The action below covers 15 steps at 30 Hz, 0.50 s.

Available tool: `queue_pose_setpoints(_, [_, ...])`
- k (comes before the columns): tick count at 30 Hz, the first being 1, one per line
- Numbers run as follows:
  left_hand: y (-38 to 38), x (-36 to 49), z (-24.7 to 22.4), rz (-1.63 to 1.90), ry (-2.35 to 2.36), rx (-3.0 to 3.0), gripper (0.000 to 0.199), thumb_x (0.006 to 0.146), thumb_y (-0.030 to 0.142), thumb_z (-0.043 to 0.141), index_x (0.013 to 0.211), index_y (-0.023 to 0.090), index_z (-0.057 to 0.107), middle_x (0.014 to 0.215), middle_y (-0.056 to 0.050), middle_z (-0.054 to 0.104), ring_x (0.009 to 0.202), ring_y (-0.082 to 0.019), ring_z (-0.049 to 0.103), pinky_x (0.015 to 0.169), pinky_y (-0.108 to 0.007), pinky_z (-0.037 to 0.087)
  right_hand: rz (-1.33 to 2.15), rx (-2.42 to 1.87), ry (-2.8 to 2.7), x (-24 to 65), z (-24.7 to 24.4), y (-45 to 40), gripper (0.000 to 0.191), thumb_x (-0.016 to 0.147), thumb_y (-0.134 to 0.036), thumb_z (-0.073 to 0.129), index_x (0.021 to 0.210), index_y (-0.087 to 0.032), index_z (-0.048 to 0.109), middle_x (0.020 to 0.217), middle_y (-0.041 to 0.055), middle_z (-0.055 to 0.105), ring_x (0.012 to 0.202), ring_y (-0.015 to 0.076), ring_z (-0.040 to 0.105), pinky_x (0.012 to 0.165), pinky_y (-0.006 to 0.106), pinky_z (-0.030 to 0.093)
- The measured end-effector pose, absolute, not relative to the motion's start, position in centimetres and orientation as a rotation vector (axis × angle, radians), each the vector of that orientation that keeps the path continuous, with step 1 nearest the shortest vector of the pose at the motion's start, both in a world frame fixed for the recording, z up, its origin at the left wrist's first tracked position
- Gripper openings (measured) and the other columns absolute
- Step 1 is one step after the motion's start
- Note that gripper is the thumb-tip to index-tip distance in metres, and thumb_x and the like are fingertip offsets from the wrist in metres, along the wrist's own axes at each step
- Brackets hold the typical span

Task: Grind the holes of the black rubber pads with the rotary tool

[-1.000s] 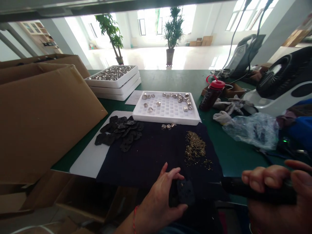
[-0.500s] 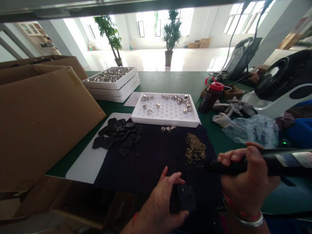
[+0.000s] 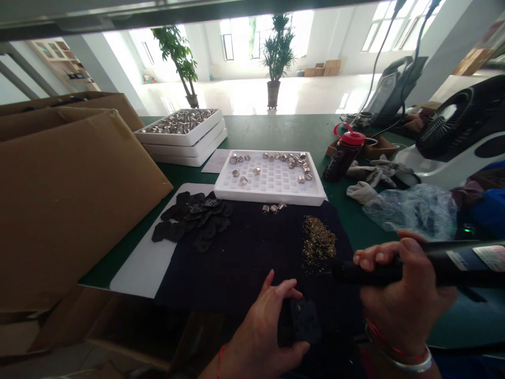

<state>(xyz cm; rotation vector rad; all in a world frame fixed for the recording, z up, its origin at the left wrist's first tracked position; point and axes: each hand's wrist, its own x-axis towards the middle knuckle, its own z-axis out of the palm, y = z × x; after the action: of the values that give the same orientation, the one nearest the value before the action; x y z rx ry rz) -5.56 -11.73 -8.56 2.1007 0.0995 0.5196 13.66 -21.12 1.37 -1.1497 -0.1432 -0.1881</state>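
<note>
While a flat black plate (image 3: 307, 322) is pinched by left hand (image 3: 261, 323), seemingly for steadiness, black cylindrical tool (image 3: 442, 258) is clasped by right hand (image 3: 408, 302).

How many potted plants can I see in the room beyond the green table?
2. The left plant is beyond the green table, behind the stacked trays; the right plant is near the middle of the view. Others may be hidden.

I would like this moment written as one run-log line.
left hand: holds black plate | right hand: grips black tool | brass-coloured pieces: loose on dark cloth
</note>
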Motion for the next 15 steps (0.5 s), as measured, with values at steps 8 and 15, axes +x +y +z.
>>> queue_pose_setpoints(8, [-11.9,-5.7,-8.1,0.456,0.160,2.087,0.109,0.079,0.007,0.092,0.168,0.030,0.033,0.142,-0.006,0.075,0.139,-0.031,0.075,0.143,-0.071,0.030,-0.079,-1.113,-0.122,11.0,2.4,-23.3,0.029,0.076,-0.039,0.089,0.096,-0.027,0.072,0.062,-0.0058,0.047,0.050,0.0165,0.042,0.050,0.033,0.052])
queue_pose_setpoints(15, [-11.9,-5.5,-7.9,0.446,0.170,2.058,0.104,0.080,0.010,0.092,0.166,0.028,0.037,0.141,-0.008,0.076,0.140,-0.031,0.075,0.144,-0.071,0.026,0.074,-0.979,-0.371,9.0,1.5,-24.4,0.026,0.088,-0.040,0.097,0.097,-0.029,0.076,0.058,-0.0075,0.054,0.042,0.0146,0.043,0.044,0.029,0.050])
